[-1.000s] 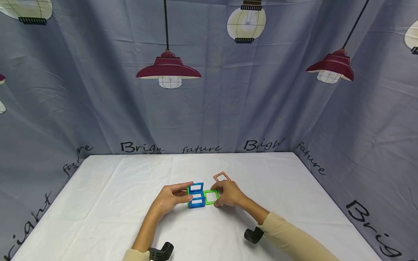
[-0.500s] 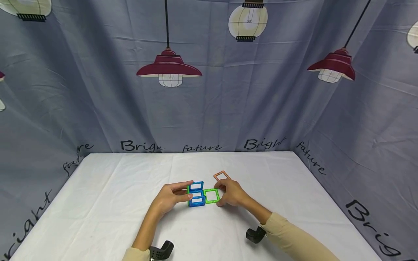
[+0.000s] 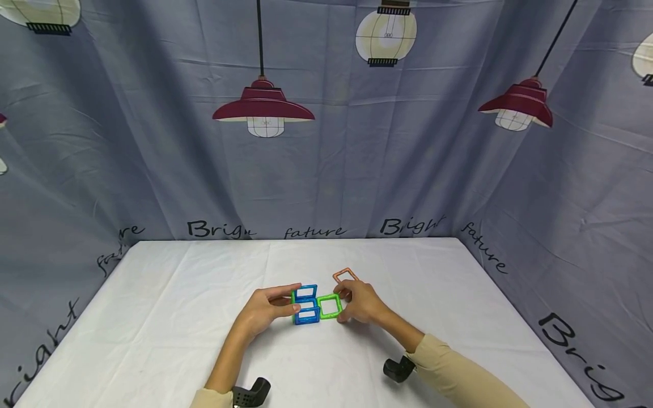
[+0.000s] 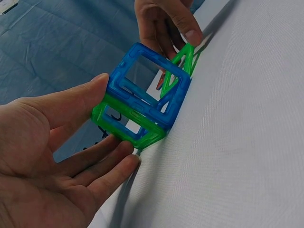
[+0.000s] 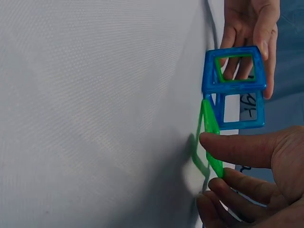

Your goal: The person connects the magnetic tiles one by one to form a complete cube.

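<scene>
Here, left grip holding blue-green cube, right grip pinching green square, orange square behind.

Blue and green tiles on my white cloth

Blue-and-green cube, green square, orange square; grey-blue backdrop printed with maroon lamps.

Head view looks down from afar; both wrist views sit close, sharing the tile cube.
</scene>
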Demonstrator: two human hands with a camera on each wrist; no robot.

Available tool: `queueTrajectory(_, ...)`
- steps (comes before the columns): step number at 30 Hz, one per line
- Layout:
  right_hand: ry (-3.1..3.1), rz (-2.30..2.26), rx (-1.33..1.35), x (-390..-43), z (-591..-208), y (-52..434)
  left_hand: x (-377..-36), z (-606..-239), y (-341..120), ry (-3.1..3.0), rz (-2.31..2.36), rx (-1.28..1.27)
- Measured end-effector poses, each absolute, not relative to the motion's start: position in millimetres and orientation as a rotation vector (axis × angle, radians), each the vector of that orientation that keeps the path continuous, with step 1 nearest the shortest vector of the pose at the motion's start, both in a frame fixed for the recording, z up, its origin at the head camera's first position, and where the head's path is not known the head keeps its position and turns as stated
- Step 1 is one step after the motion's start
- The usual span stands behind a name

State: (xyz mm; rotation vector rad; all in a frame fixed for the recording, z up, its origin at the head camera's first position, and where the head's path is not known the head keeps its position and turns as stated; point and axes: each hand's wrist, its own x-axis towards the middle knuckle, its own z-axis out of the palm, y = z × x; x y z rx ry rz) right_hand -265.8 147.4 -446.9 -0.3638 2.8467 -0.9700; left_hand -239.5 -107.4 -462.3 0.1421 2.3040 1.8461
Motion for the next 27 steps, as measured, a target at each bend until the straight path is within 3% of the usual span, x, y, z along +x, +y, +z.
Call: queueTrajectory(27, 2.769, -1.036, -0.55, -267, -419, 142, -241, -464, -107, 2.326, 1.81, 0.14)
